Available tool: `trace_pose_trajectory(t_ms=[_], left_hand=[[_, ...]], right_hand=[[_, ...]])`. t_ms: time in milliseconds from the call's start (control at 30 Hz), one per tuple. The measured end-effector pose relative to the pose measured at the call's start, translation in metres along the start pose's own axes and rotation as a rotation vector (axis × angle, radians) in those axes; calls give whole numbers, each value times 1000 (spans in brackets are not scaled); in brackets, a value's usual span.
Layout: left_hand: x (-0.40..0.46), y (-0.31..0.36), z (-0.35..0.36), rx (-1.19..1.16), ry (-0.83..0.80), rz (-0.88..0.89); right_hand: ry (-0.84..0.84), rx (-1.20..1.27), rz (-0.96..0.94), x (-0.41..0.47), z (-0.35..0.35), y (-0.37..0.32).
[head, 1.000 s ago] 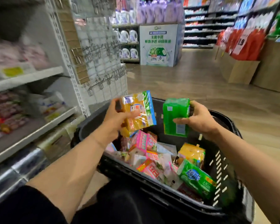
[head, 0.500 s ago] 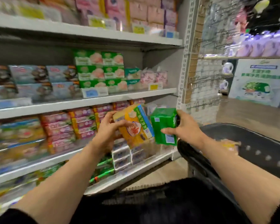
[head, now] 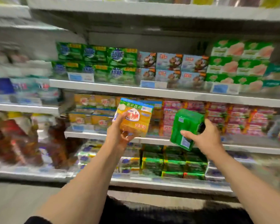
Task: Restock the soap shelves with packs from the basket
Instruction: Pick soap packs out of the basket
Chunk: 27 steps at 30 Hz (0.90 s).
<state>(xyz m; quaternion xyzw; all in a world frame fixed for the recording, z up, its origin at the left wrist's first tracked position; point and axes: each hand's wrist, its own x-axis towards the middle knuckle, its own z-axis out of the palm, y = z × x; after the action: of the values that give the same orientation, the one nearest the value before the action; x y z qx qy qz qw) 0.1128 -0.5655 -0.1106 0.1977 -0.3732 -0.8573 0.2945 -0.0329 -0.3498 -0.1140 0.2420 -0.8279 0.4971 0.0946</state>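
A person faced stocked soap shelves (head: 152, 92), the left hand (head: 118, 135) gripping a yellow soap pack (head: 136, 118) with a blue top edge and the right hand (head: 204, 138) gripping a green soap pack (head: 187, 126). Both packs were held up side by side, apart, before the middle shelf's yellow packs (head: 94, 110) and pink packs (head: 217, 117). Green packs (head: 173, 162) sat stacked on the shelf below.

Basket gone; shelves (head: 152, 92) apparently head-on.
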Motion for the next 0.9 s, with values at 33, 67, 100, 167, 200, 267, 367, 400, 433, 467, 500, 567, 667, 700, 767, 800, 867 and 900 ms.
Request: trace_pose_trajectory(t_ms=[33, 67, 100, 167, 200, 267, 367, 400, 433, 467, 500, 567, 667, 700, 767, 800, 867, 900], left_hand=[[4, 5, -7, 3, 35, 10], [8, 8, -13, 1, 67, 16], [11, 11, -17, -3, 99, 17], [16, 14, -24, -21, 146, 16], [19, 15, -27, -26, 170, 13], [25, 17, -34, -18, 203, 11], [36, 21, -44, 12, 164, 36], [39, 23, -47, 36, 131, 43], [42, 25, -49, 57, 91, 51], [44, 26, -50, 69, 54, 60], [47, 28, -51, 65, 30, 69], [55, 30, -50, 43, 10, 99], [71, 30, -49, 47, 21, 163], [77, 29, -49, 65, 33, 191], [92, 28, -51, 105, 42, 245], [98, 28, -53, 124, 30, 262], [109, 30, -57, 150, -15, 267], [113, 32, -59, 158, -42, 262]], right_hand=[[4, 34, -8, 1, 11, -4], [9, 64, -17, 3, 21, -8], [13, 86, -28, 4, 30, -13], [19, 117, -60, 8, 46, -21], [15, 136, -69, 11, 54, -23], [-3, 179, -61, 16, 69, -24], [-31, 178, -59, 25, 88, -27], [-42, 178, -66, 29, 93, -28], [-54, 181, -74, 32, 97, -29], [-65, 183, -86, 34, 99, -31], [-73, 183, -101, 36, 102, -32], [-85, 189, -117, 42, 106, -33], [-96, 227, -137, 53, 110, -29], [-95, 235, -141, 57, 112, -27], [-101, 235, -169, 65, 116, -22], [-109, 229, -182, 68, 119, -21], [-140, 235, -198, 73, 125, -18], [-158, 243, -207, 76, 128, -17]])
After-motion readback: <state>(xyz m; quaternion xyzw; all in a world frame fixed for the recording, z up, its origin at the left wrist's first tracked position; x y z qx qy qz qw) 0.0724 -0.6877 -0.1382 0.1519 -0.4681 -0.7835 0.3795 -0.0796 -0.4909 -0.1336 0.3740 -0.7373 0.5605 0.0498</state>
